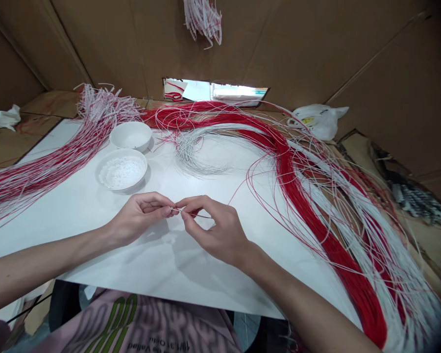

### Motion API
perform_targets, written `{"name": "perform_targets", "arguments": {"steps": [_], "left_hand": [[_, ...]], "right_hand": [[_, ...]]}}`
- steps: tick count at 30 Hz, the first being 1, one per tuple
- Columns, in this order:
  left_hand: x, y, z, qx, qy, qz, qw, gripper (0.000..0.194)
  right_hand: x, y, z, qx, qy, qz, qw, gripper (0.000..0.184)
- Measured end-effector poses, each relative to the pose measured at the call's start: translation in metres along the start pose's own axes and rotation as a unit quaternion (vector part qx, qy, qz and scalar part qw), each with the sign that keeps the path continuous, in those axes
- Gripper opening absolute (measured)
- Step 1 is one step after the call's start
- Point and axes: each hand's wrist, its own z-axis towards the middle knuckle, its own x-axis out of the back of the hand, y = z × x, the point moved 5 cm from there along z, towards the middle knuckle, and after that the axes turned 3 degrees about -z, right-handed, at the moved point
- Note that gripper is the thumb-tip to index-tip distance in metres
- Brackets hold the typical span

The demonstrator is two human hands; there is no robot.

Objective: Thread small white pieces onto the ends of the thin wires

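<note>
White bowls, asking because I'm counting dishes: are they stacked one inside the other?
No, the nearer bowl stands in front of the farther bowl on the table.

Brown cardboard walls [316, 44] rise behind and on both sides of the white tabletop [206, 284], with creases and seams running down them. A low slot [228, 92] is cut into the back wall; through it show pale, sheet-like surfaces and, at its left end, red loops that look like scissor handles [174, 96]. Near the right end of the slot sits a crumpled white plastic bag [325, 122] with a patch of yellow and dark marking. A crumpled white tissue or wrapper [5, 117] lies at far left, above reddish-stained cardboard [2, 147]. At far right, a mottled black-and-pale item [422, 201], too blurred to identify, rests beside the wall. Below the front-left edge, a thin black cable [30, 309] crosses beside a tan scrap [38, 318].
</note>
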Motion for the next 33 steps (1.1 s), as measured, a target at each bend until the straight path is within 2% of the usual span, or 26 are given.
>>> {"name": "perform_targets", "arguments": {"steps": [26,33], "left_hand": [[-0.0011,0.002,-0.0011,-0.02,-0.017,0.055,0.998,0.008],[-0.0011,0.0043,-0.0008,-0.025,0.001,0.08,0.997,0.009]], "right_hand": [[-0.0002,0.0004,-0.0002,-0.007,0.001,0.005,1.0,0.01],[-0.0022,-0.0015,-0.0025,0.037,-0.006,-0.058,0.998,0.012]]}}
